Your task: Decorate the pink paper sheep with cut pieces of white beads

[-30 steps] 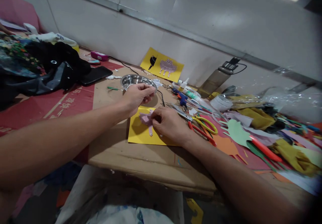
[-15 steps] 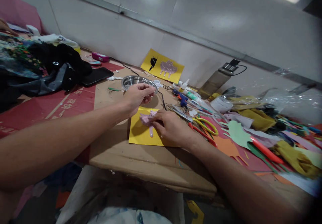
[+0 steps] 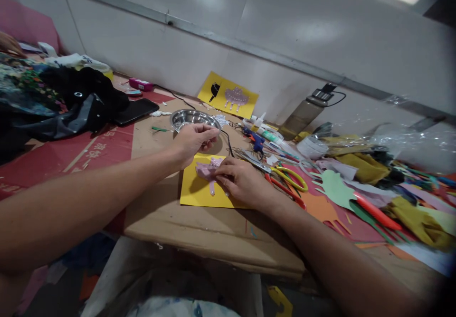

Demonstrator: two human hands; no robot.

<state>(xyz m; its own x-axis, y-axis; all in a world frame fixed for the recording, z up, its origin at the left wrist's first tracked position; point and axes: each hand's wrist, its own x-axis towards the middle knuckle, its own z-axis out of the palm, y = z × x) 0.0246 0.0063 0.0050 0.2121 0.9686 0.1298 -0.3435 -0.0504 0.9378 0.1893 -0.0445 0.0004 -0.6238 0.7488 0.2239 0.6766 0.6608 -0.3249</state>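
Observation:
My left hand (image 3: 197,142) is closed in a pinch above the near side of a shiny metal bowl (image 3: 177,118); anything between its fingertips is too small to make out. Below it lies a yellow card (image 3: 190,192) with a lilac cut-out (image 3: 205,171) on it, dotted with small pale beads. My right hand (image 3: 242,178) rests on the card, its fingers closed at the cut-out's right part and hiding much of it. Against the wall leans another yellow card (image 3: 252,103) with a beaded lilac shape and a small black one.
Right of the card lie yellow-handled scissors (image 3: 295,179), a blue glue gun (image 3: 253,139) and a green paper cut-out (image 3: 335,188). A grey bottle (image 3: 304,115) stands by the wall. On the left are a black phone (image 3: 137,111) and dark cloth (image 3: 83,96). Another person's hand (image 3: 10,43) shows far left.
My left hand has dropped slightly toward the card, its fingers still pinched. The right hand stays at the lilac cut-out. The whole view has shifted a little.

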